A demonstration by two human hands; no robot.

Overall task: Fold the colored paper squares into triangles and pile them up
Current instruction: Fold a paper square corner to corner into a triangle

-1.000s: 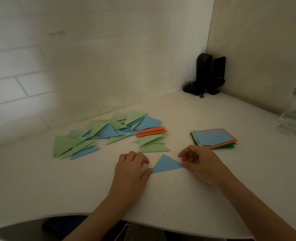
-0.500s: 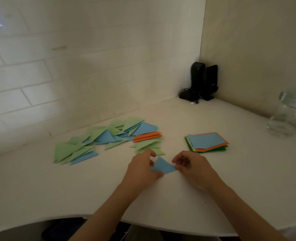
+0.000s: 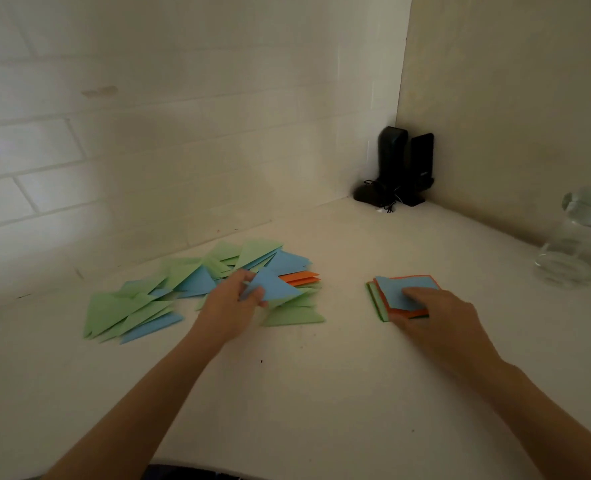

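Note:
My left hand (image 3: 230, 306) pinches a folded blue triangle (image 3: 275, 285) and holds it just over the spread of folded green, blue and orange triangles (image 3: 141, 306) on the white counter. My right hand (image 3: 436, 315) rests on the small stack of unfolded squares (image 3: 398, 289), its fingers touching the top blue sheet. Orange and green sheets show at the stack's edges beneath the blue one.
Two black speakers (image 3: 405, 166) with a cable stand in the far corner. A clear glass jar (image 3: 581, 240) sits at the right by the wall. The white counter (image 3: 304, 393) ends in a curved front edge near me. A brick wall backs the left side.
My left hand carried the blue triangle up and left to the pile. My right hand let go of it and moved right onto the stack of squares.

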